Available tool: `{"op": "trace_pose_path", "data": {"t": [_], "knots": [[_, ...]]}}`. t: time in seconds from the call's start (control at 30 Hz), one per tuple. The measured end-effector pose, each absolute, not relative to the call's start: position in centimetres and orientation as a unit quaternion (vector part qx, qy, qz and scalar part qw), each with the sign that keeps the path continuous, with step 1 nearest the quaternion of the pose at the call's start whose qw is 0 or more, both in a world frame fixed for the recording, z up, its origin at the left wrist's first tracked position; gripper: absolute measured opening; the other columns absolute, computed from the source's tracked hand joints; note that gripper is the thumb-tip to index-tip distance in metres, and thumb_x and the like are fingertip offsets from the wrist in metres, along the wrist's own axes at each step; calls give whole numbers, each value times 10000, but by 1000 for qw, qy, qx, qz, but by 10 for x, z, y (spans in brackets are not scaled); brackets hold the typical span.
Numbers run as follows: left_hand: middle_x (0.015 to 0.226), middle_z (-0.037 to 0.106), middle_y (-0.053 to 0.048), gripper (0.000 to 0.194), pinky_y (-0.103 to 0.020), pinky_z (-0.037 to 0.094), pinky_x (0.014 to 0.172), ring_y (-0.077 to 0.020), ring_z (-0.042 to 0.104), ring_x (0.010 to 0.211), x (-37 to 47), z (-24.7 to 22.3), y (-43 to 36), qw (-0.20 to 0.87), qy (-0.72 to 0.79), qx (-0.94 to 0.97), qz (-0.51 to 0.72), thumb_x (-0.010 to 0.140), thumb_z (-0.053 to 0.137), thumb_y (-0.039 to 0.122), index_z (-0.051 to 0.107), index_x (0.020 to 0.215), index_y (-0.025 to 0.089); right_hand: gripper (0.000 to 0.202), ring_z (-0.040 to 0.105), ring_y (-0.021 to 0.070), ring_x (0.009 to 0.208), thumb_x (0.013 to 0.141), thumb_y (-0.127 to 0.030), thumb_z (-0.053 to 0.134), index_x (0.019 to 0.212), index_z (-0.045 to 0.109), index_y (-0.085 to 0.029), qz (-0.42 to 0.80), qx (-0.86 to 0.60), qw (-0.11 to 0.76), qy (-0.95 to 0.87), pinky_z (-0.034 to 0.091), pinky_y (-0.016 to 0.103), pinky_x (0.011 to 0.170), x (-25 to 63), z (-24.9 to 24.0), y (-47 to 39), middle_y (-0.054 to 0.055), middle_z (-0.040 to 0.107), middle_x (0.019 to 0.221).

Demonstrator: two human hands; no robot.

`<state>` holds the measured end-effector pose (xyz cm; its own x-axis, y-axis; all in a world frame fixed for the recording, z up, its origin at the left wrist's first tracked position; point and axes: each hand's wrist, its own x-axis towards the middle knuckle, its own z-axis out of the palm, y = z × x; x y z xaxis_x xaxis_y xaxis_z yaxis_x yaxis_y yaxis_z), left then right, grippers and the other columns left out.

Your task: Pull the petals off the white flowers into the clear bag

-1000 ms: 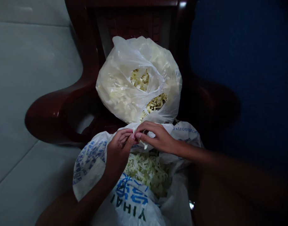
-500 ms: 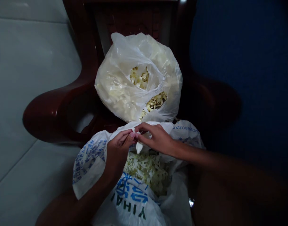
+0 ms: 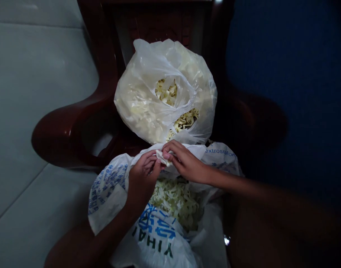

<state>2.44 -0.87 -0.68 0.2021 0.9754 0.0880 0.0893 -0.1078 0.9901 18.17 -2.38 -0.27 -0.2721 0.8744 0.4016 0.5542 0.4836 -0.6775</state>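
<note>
My left hand [image 3: 142, 175] and my right hand [image 3: 185, 162] meet above the mouth of a printed white sack [image 3: 156, 251]. Between their fingertips is a small white, petal-like piece [image 3: 163, 158], pinched from both sides. Below the hands, pale green-white curled pieces [image 3: 177, 204] lie heaped inside the sack. Just beyond the fingers stands a translucent plastic bag [image 3: 142, 108], bulging, and similar cream-coloured pieces [image 3: 167, 91] show through its openings. Exactly what kind of plant piece I hold cannot be made out.
A dark red wooden chair supports the plastic bag, its curved left arm [image 3: 61, 130] reaching toward me and its right arm [image 3: 262, 119] in shadow. Pale floor tiles [image 3: 33, 82] lie at left. A dark blue surface [image 3: 284, 67] fills the right side.
The white piece no longer hangs down below the fingertips; it now lies slantwise between both hands. My fingers have shifted their grip slightly. The view has moved a little.
</note>
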Motion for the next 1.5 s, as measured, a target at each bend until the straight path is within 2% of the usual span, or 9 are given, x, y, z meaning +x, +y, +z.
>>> {"op": "trace_pose_path", "data": {"t": [0.33, 0.53, 0.73, 0.83, 1.0, 1.07, 1.23, 1.37, 1.5], "knots": [[729, 648, -11, 389, -219, 486, 670, -107, 616, 664, 15, -12, 11, 582, 445, 477, 486, 728, 625, 231, 500, 1091, 169, 172, 542, 151, 867, 923, -389, 382, 899, 421, -222, 368, -434, 605, -558, 433, 281, 781, 182, 10, -25, 26, 576, 909], [720, 637, -14, 389, -277, 499, 714, -131, 624, 683, 18, -5, 8, 575, 426, 471, 516, 704, 628, 219, 486, 1063, 167, 107, 586, 164, 845, 919, -347, 386, 885, 395, -246, 331, -426, 690, -483, 468, 329, 799, 173, 21, -29, 25, 586, 850], [688, 593, 16, 350, -188, 438, 552, -89, 551, 581, 3, 1, 20, 514, 476, 470, 537, 703, 581, 216, 528, 1047, 178, 100, 589, 120, 732, 918, -229, 376, 844, 439, -251, 254, -359, 778, -449, 470, 325, 804, 186, 45, -30, -21, 471, 742], [691, 567, 11, 302, -184, 433, 537, -87, 547, 580, -7, 9, 26, 470, 477, 479, 567, 735, 521, 212, 557, 1033, 182, 85, 589, 129, 677, 904, -217, 422, 876, 495, -250, 331, -363, 680, -544, 483, 315, 711, 199, 51, -31, -24, 522, 713], [722, 543, 23, 348, -179, 424, 476, -68, 519, 513, -13, 13, 27, 481, 446, 493, 573, 735, 528, 195, 507, 1081, 218, 122, 619, 148, 772, 832, -281, 573, 925, 621, -218, 448, -368, 252, -775, 487, 266, 685, 205, 35, -30, 17, 657, 847], [735, 544, 26, 378, -185, 439, 484, -68, 527, 514, -14, 14, 27, 502, 418, 509, 560, 717, 560, 185, 496, 1088, 220, 199, 629, 152, 837, 813, -311, 595, 989, 631, -225, 473, -353, 157, -792, 497, 253, 701, 205, 28, -28, 22, 673, 935], [753, 600, -3, 441, -227, 475, 525, -113, 588, 547, -18, 22, 21, 565, 372, 622, 395, 653, 634, 178, 560, 1088, 188, 195, 661, 166, 777, 835, -358, 553, 925, 638, -207, 497, -407, 262, -720, 519, 303, 727, 214, 25, -15, 33, 696, 836], [887, 669, -34, 493, -276, 488, 699, -181, 647, 778, -19, 11, 10, 469, 283, 818, 175, 743, 525, 128, 524, 1220, 253, 215, 613, 141, 674, 828, -396, 557, 797, 641, -200, 292, -526, 452, -658, 488, 283, 675, 233, 19, 9, 21, 659, 711], [1111, 626, -41, 484, -308, 426, 847, -212, 591, 1013, -17, -18, -1, 300, 237, 923, 53, 785, 420, 83, 510, 1217, 281, 283, 605, 155, 654, 833, -416, 515, 798, 670, -182, 140, -651, 388, -638, 478, 294, 630, 262, -8, 41, 36, 664, 727]]}}
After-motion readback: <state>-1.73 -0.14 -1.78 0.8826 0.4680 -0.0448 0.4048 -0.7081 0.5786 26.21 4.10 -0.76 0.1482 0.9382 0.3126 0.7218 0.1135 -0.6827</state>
